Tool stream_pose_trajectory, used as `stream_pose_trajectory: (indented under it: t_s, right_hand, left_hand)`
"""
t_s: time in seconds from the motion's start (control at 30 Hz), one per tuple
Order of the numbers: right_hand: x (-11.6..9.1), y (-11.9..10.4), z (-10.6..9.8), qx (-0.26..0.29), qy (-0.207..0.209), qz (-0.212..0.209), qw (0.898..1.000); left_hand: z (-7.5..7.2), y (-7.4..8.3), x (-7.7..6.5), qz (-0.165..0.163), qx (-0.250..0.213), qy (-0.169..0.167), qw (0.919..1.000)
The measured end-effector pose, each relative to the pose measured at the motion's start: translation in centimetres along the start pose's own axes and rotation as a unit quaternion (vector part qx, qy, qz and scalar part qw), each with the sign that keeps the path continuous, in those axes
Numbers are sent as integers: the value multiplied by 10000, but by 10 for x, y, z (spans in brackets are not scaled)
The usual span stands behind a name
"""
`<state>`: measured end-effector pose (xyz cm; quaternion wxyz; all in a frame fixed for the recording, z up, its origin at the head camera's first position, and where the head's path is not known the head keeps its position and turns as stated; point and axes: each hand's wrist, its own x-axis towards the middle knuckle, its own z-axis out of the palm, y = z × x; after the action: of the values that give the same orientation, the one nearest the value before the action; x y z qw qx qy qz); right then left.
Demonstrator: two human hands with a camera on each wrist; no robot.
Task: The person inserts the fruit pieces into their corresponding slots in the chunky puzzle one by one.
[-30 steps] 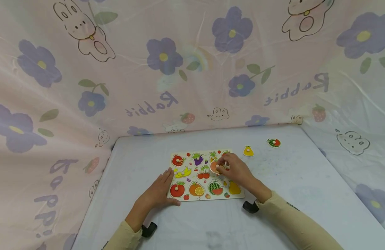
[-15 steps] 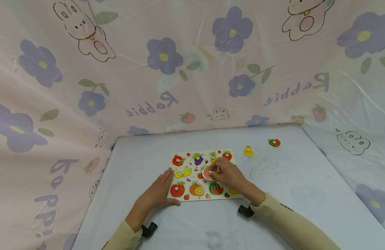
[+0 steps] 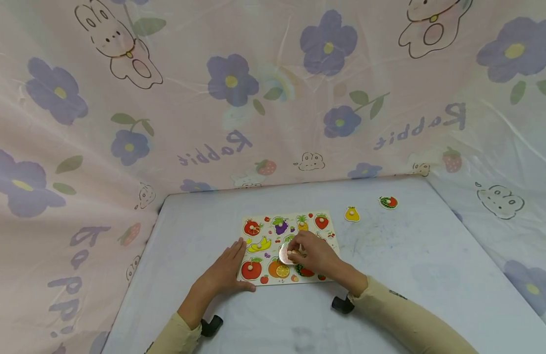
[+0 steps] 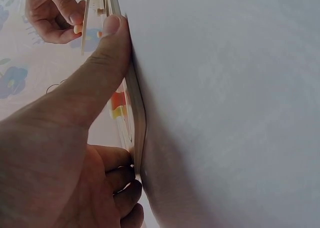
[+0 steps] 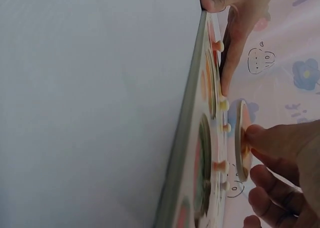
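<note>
A fruit peg-puzzle board lies on the white table, with knobbed pieces such as an apple, bananas and grapes on it. My left hand rests at its front left corner, fingers along the left side and thumb on the front edge. Between thumb and fingers my right hand pinches a round orange-coloured puzzle piece by its knob. That piece stands off the board, tilted, in the right wrist view. It overlaps the cherries and orange pictures in the head view.
A yellow pear piece lies on the table to the right of the board. Farther back and right is a watermelon piece. Patterned cloth hangs around the table's back and sides.
My right hand has carried the round piece left and nearer across the board, uncovering the strawberry and pineapple at the back. The left hand has stayed in place.
</note>
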<state>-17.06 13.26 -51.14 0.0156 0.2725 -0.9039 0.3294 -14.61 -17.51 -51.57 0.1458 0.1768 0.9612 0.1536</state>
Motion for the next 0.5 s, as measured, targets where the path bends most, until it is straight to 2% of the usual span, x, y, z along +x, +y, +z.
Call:
stream_pose_trajectory:
  t_s: [0.5]
  right_hand:
    - [4,-10,17,-176,-335,-211,9991]
  left_hand:
    - [-1,0,-1,-27,37,-38,10000]
